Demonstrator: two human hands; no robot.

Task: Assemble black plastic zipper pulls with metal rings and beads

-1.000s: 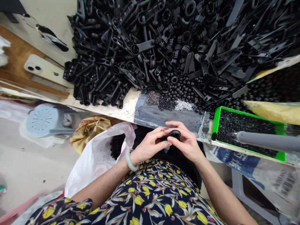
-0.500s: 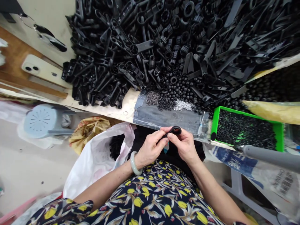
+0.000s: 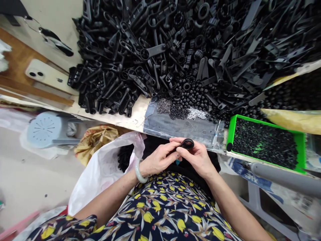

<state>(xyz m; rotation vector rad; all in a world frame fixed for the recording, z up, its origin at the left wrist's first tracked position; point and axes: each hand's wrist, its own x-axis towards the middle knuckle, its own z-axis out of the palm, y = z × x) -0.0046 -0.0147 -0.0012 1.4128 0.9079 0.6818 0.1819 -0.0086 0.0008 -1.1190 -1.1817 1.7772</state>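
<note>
Between my two hands, just in front of the bench edge, is a black plastic part with a ring-shaped end [image 3: 187, 144]. My left hand [image 3: 160, 156] is closed on its narrow end, which the fingers mostly hide. Thumb and fingers of my right hand [image 3: 197, 157] pinch it beside the ring. A blue-green scrap shows beneath the hands. Beyond them on a dark grey mat [image 3: 173, 127] lie small silver pins [image 3: 197, 113], a heap of tiny brownish pieces [image 3: 164, 105] and small black beads [image 3: 177, 113].
A big pile of black plastic parts [image 3: 135, 47] covers the bench behind. On the right are a green tray [image 3: 232, 134] of tiny black pieces and a grey bar [image 3: 283, 174]. Leftward are a phone [image 3: 50, 75], a white bag [image 3: 92, 180] and a blue stool [image 3: 45, 129].
The black part's ring end has tipped lower and turned to face the camera more. My left hand has shifted slightly left, and both hands still hold the part.
</note>
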